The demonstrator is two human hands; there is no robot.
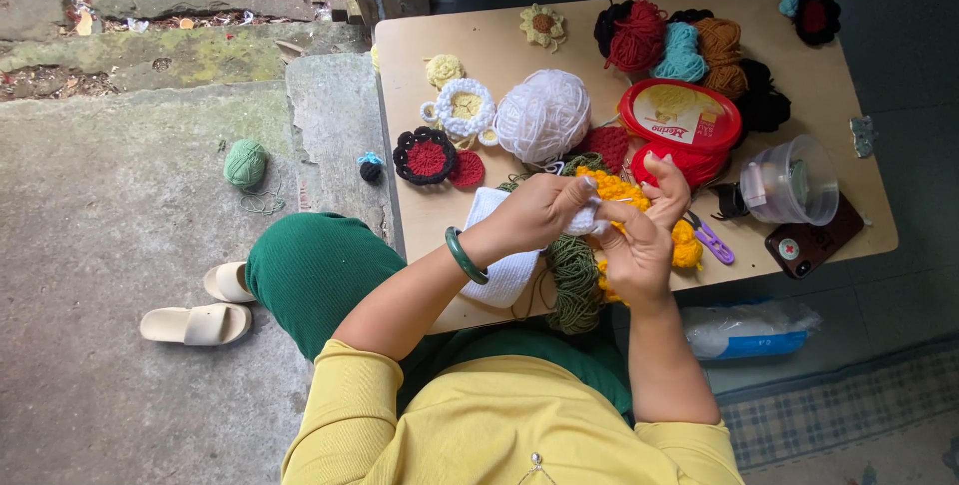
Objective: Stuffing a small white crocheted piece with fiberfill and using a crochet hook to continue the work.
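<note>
Both hands meet at frame centre, over the near edge of the wooden table (499, 40). Our left hand (534, 213), green bangle (465, 255) on its wrist, pinches a small white crochet piece (584, 220); our right hand (644, 235) closes on the same piece from the right, fingers curled, thumb up. Hands are together and touching, both clamped on that white work. A white knitted strip (504, 270) hangs below the left wrist, off the table edge. Under the hands: a dark green yarn bundle (574, 280) and an orange-yellow crochet mass (684, 240). Just above the hands, a white yarn ball (544, 113); to its right, a red-lidded tub (679, 117). Upper right of the table: a pile of red, teal, brown and black yarn skeins (689, 45). Right of the hands: purple scissors (711, 240), a clear plastic container (794, 180), a phone (811, 240). Left of the ball: a black-and-red crochet round (425, 155) and a white-ringed round (465, 105). At frame left, on the concrete: a green yarn ball (245, 163) and a pair of cream slippers (200, 320).
</note>
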